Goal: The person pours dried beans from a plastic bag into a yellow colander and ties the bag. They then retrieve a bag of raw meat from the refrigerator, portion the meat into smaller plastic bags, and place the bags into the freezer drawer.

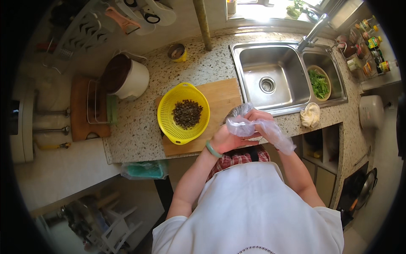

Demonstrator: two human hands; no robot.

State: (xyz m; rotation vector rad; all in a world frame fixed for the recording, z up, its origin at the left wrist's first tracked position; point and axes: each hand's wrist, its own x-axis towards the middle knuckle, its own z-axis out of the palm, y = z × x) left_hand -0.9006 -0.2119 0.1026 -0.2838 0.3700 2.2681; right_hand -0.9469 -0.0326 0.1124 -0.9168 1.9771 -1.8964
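A clear plastic bag (pixel 240 126) with something dark in its far part is between my hands, just over the front of the wooden cutting board (pixel 226 89). My left hand (pixel 226 140), with a green bangle at the wrist, holds the bag from the left, its fingers partly behind the plastic. From the right, my right hand (pixel 261 118) grips the gathered plastic, and the bag's loose end hangs over that wrist. To the left, a yellow colander (pixel 165 112) sits on the board with small dark brown pieces (pixel 187 114) heaped in it.
Right of the board is a double steel sink (pixel 270 63) with a faucet (pixel 313 31); its smaller basin holds a bowl of green vegetables (pixel 319 84). A crumpled cloth (pixel 310 115) lies by its front edge. A white pot (pixel 134 80) and a small yellow tin (pixel 177 53) stand at left.
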